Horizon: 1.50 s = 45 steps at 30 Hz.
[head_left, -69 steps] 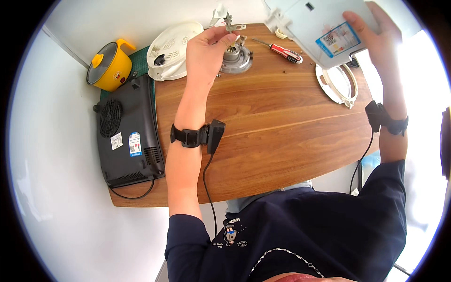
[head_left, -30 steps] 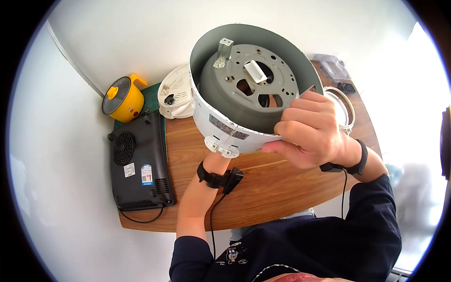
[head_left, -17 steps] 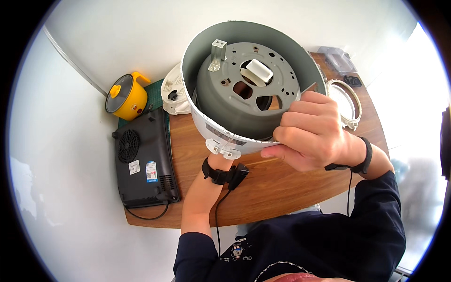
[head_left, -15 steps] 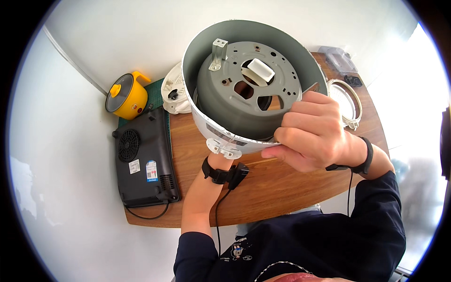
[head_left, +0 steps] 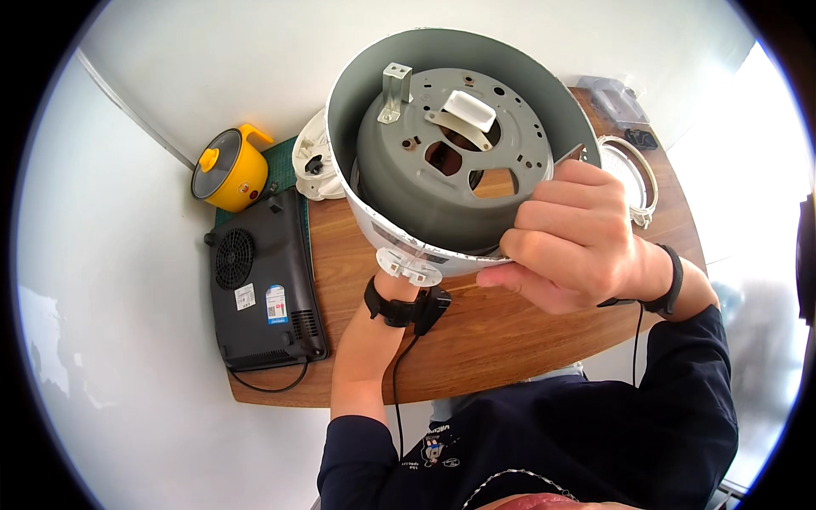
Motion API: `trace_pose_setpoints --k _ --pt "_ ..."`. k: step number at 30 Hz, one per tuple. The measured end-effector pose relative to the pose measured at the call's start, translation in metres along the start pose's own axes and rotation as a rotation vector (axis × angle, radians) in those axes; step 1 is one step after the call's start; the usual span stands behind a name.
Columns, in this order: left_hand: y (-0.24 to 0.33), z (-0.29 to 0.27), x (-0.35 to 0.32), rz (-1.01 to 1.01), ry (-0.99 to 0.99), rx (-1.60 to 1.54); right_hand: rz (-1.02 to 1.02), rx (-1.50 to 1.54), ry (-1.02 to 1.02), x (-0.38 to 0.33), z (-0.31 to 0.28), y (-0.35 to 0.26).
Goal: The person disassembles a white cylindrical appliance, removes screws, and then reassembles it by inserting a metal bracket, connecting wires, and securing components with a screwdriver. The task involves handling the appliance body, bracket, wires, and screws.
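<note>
A rice cooker body [head_left: 371, 223] is held up over the table, tilted so that its inside shows. In it sit a grey metal inner shell [head_left: 416, 191] with several holes, an upright metal bracket [head_left: 395, 89] and a small white block [head_left: 469, 110]. My right hand [head_left: 569, 238] is closed on the near right rim, thumb against the outside. A thin metal piece [head_left: 571, 155] sticks out above its knuckles. My left forearm [head_left: 367, 361] reaches up underneath the body, beside a white plastic hinge piece [head_left: 409, 266]. The fingers of my left hand are hidden behind the body.
On the left of the wooden table [head_left: 493, 340] lie a black induction cooker [head_left: 268, 297], underside up, and a yellow pot [head_left: 231, 174] on a green mat. A white plastic part [head_left: 311, 157] lies behind the body. At right are a white ring-shaped lid [head_left: 648, 187] and a clear plastic box [head_left: 616, 102].
The rice cooker body has shifted slightly up in the view, with my right hand moving a little to the right along with it. Both hands keep their places on it.
</note>
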<state>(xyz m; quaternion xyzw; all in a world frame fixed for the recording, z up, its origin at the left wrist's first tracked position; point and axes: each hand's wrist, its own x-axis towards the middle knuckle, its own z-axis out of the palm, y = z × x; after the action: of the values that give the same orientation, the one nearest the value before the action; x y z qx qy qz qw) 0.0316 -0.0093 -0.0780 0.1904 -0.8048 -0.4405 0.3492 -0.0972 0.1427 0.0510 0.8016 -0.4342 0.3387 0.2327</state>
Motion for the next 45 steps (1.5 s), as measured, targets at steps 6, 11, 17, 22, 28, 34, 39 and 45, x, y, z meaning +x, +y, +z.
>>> trace_pose_setpoints --k 6,11,17,22,28,34,39,45 --pt "0.0 -0.001 -0.001 0.003 -0.012 -0.006 0.002 0.028 0.028 0.003 0.007 0.0" --pt "0.001 -0.002 -0.002 0.007 -0.024 -0.011 0.007 0.028 0.032 0.004 0.008 0.0" --pt "0.0 -0.003 -0.002 0.014 -0.03 -0.009 0.028 0.017 0.03 0.004 0.009 0.002" --pt "-0.002 0.003 0.0 0.023 -0.044 -0.022 0.095 0.079 0.023 0.001 0.01 0.004" --pt "-0.003 0.003 -0.001 0.019 -0.049 -0.019 0.118 0.105 -0.024 -0.002 0.014 0.002" --pt "-0.004 0.008 0.004 0.023 -0.051 -0.022 0.223 0.112 -0.148 0.002 0.006 0.005" --pt "-0.007 0.014 0.016 0.038 -0.012 -0.001 0.42 0.136 -0.088 0.012 -0.007 0.024" --pt "-0.012 0.019 0.024 0.046 0.046 0.016 0.42 -0.136 -0.139 0.014 0.024 0.069"
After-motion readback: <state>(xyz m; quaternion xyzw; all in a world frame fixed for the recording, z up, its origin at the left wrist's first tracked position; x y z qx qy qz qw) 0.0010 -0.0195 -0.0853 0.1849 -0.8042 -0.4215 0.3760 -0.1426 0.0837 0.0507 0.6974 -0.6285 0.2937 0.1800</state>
